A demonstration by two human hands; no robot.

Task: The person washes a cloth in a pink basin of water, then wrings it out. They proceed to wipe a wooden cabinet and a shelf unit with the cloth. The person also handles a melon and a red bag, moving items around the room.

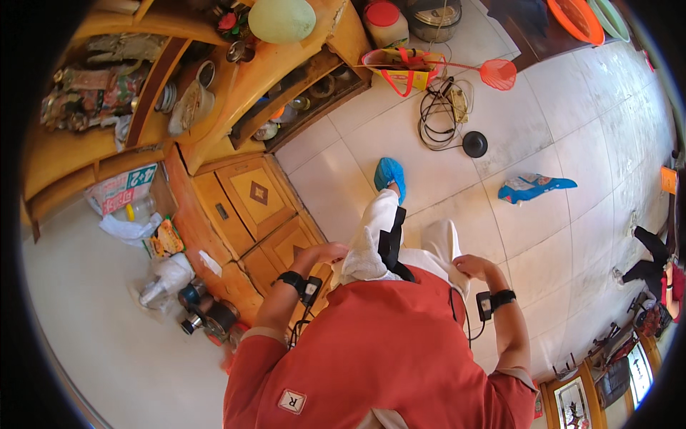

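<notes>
My left hand [333, 252] is at the left side of the white trousers [378, 214], its fingertips partly hidden by the cloth. On the other side, my right hand [476, 266] has its curled fingers on the fabric of the trousers and appears to pinch it. Between the hands, a whitish towel [365, 260] hangs at my waist beside a black strap [394, 238]. A blue shoe cover [389, 174] is on the forward foot; the other foot is hidden.
A wooden cabinet [257, 193] stands close on my left. On the tiles ahead lie a coiled black cable [429, 126], a round black foot switch [475, 144], a yellow bag [404, 67] and a blue plastic packet [536, 187]. Another person [656, 257] is at the far right.
</notes>
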